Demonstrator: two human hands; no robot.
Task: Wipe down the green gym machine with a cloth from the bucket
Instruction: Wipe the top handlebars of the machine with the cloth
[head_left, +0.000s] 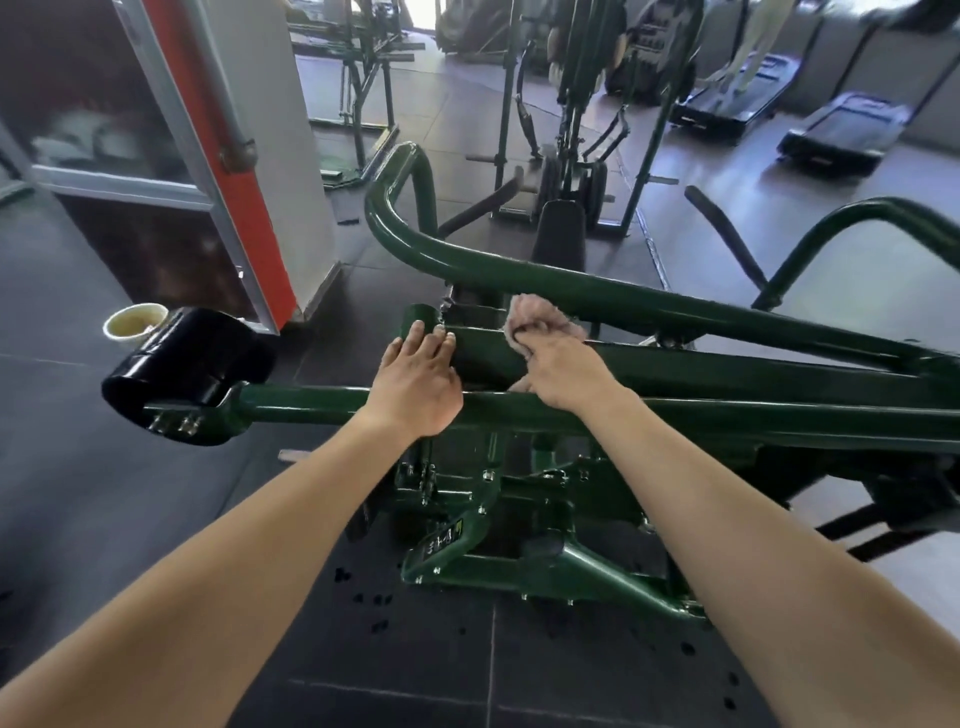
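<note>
The left hand (418, 382) is laid flat, fingers straight, on a bar of the machine (727, 410). Just right of it, the cloth (540, 325) is bunched in the right hand's (566, 371) curled fingers and pressed against the next bar. Farther left, the bucket (136, 325) is partly hidden by a black pad (187, 358); something pale is held inside.

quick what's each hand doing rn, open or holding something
Left hand: open, fingers flat on the green machine.
Right hand: gripping the pink cloth, pressing it on the machine.
</note>
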